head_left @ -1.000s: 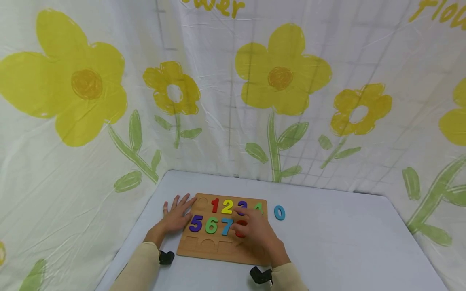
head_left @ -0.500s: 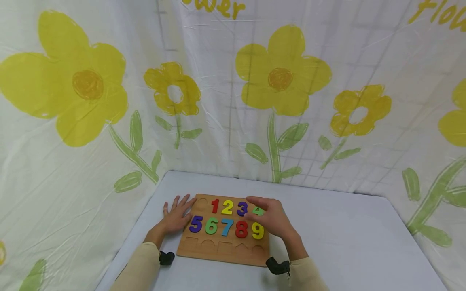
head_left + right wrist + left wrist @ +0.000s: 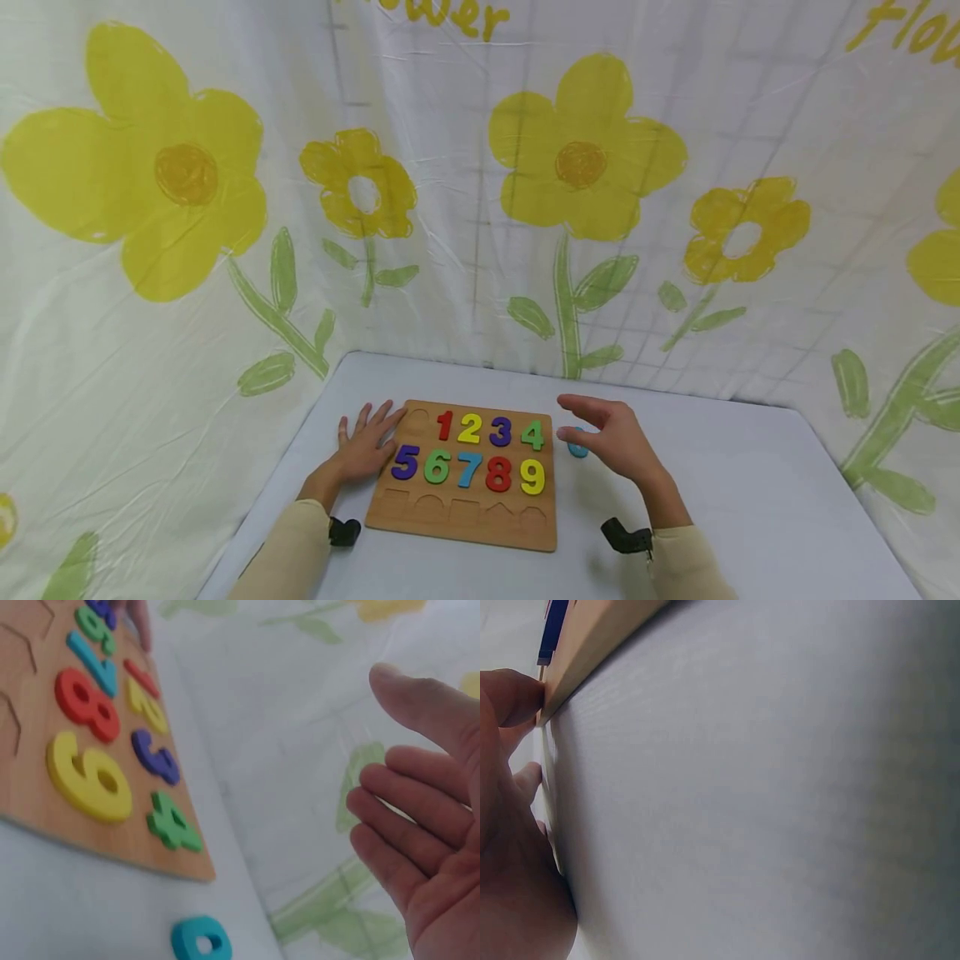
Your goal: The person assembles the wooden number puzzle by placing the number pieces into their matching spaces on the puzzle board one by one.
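A wooden number puzzle board (image 3: 480, 533) lies on the table with the coloured digits 1 to 9 in it. At its top left is a vacant oval recess (image 3: 417, 421). My left hand (image 3: 362, 450) lies spread at the board's left edge, thumb and a fingertip touching it, as the left wrist view also shows. Above the blue 0 piece (image 3: 201, 939), right of the board, hovers my right hand (image 3: 615, 437), thumb and fingers apart with nothing between them. In the head view that hand partly covers the 0.
Shaped recesses (image 3: 465, 510) run along the board's lower row. The white table (image 3: 750, 483) extends to the right. A white curtain with yellow flowers (image 3: 581, 167) hangs behind it. Black wrist cameras (image 3: 626, 537) sit on both wrists.
My right hand has moved right, from over the 8 and 9, across the 4, to over the 0 piece. My left hand has stayed at the board's left edge.
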`<state>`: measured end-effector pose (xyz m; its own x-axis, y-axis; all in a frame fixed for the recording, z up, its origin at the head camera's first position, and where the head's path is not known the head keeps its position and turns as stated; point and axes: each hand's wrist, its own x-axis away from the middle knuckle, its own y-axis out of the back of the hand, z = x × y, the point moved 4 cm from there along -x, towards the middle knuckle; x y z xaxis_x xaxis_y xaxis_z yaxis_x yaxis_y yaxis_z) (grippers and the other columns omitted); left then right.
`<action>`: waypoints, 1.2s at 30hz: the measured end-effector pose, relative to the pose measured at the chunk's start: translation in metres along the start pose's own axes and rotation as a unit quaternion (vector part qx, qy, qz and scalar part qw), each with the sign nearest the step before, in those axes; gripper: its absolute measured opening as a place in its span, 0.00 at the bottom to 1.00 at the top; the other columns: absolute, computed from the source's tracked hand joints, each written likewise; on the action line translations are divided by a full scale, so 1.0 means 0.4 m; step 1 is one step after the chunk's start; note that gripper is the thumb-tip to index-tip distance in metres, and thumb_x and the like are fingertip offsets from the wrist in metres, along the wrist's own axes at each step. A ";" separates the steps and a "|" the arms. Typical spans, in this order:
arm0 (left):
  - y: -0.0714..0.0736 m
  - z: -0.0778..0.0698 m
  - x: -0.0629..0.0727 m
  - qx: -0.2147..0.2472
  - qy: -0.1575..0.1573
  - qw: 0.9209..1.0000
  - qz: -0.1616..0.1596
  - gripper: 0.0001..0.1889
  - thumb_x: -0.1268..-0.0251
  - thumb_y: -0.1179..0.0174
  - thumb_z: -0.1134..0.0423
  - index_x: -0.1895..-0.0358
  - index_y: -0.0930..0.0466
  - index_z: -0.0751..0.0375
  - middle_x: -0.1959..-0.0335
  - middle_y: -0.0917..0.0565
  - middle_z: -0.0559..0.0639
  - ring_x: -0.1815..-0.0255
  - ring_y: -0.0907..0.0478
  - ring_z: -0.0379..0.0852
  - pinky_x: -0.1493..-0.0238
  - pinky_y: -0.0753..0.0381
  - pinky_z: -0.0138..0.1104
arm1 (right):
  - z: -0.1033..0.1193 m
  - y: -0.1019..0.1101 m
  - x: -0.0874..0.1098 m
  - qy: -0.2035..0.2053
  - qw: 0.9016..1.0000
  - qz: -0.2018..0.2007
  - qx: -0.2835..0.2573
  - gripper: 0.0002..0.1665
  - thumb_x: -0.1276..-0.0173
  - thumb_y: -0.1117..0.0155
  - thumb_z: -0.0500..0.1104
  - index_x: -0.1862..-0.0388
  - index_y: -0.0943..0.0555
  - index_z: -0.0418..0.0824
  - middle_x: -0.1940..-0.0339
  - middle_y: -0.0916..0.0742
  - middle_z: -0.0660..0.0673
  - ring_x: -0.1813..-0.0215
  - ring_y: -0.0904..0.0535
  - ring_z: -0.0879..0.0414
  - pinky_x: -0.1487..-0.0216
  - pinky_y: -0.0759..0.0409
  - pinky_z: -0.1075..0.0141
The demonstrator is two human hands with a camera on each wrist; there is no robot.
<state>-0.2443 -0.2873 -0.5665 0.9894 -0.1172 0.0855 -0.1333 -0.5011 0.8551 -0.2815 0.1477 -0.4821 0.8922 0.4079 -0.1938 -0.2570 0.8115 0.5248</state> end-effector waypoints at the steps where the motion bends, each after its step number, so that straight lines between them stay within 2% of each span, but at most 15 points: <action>1: 0.000 -0.001 0.000 0.000 0.000 1.000 0.000 0.34 0.17 0.46 0.61 0.12 0.39 0.57 0.09 0.47 0.66 0.10 0.64 0.79 0.21 0.76 0.79 | -0.003 0.011 0.004 -0.002 1.000 -0.001 0.005 0.33 0.30 0.19 0.50 0.28 0.15 0.45 0.31 0.10 0.45 0.25 0.17 0.40 0.27 0.21 0.38; 5: 0.002 -0.004 0.001 0.002 0.001 1.000 -0.001 0.34 0.17 0.46 0.61 0.13 0.38 0.58 0.09 0.47 0.67 0.10 0.64 0.79 0.21 0.76 0.79 | -0.019 0.054 0.019 -0.005 1.000 -0.010 0.023 0.33 0.30 0.19 0.51 0.28 0.15 0.45 0.32 0.10 0.45 0.26 0.16 0.40 0.29 0.18 0.42; 9: 0.002 -0.005 0.002 0.001 0.001 1.000 -0.002 0.33 0.17 0.45 0.61 0.13 0.38 0.58 0.09 0.47 0.67 0.10 0.64 0.79 0.21 0.76 0.79 | -0.041 0.090 0.032 -0.010 0.999 -0.014 0.035 0.35 0.30 0.18 0.53 0.27 0.16 0.44 0.31 0.10 0.46 0.26 0.16 0.41 0.31 0.15 0.60; 13: 0.001 -0.005 0.002 0.002 0.003 1.000 0.000 0.33 0.17 0.46 0.61 0.13 0.38 0.58 0.09 0.47 0.67 0.10 0.64 0.79 0.21 0.77 0.79 | -0.070 0.119 0.042 -0.016 0.999 -0.012 0.042 0.36 0.29 0.19 0.53 0.26 0.16 0.44 0.30 0.11 0.45 0.26 0.16 0.41 0.35 0.20 0.75; 23: -0.001 0.001 -0.003 0.002 0.005 1.000 0.003 0.34 0.16 0.46 0.60 0.12 0.39 0.57 0.09 0.48 0.66 0.10 0.65 0.78 0.21 0.78 0.78 | -0.129 0.171 0.072 -0.018 0.998 -0.015 0.053 0.36 0.29 0.19 0.53 0.26 0.16 0.43 0.29 0.12 0.39 0.26 0.17 0.37 0.36 0.22 0.79; 30: 0.000 0.002 -0.006 0.004 -0.001 1.000 0.004 0.34 0.16 0.47 0.59 0.12 0.40 0.58 0.09 0.49 0.67 0.10 0.65 0.79 0.21 0.78 0.78 | -0.171 0.166 0.075 -0.020 0.999 -0.017 0.043 0.34 0.30 0.19 0.47 0.27 0.16 0.42 0.29 0.12 0.37 0.26 0.17 0.37 0.36 0.21 0.79; 36: -0.002 0.000 -0.004 0.003 -0.001 1.000 0.004 0.34 0.16 0.47 0.59 0.12 0.40 0.58 0.09 0.49 0.66 0.10 0.66 0.78 0.21 0.77 0.78 | -0.208 0.146 0.061 -0.005 0.999 -0.007 0.031 0.34 0.32 0.17 0.47 0.29 0.15 0.41 0.31 0.11 0.37 0.27 0.16 0.37 0.32 0.20 0.74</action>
<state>-0.2459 -0.2867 -0.5671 0.9881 -0.1233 0.0920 -0.1423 -0.5051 0.8513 -0.3056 0.2398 -0.5253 0.8995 0.3916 -0.1936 -0.2204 0.7894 0.5729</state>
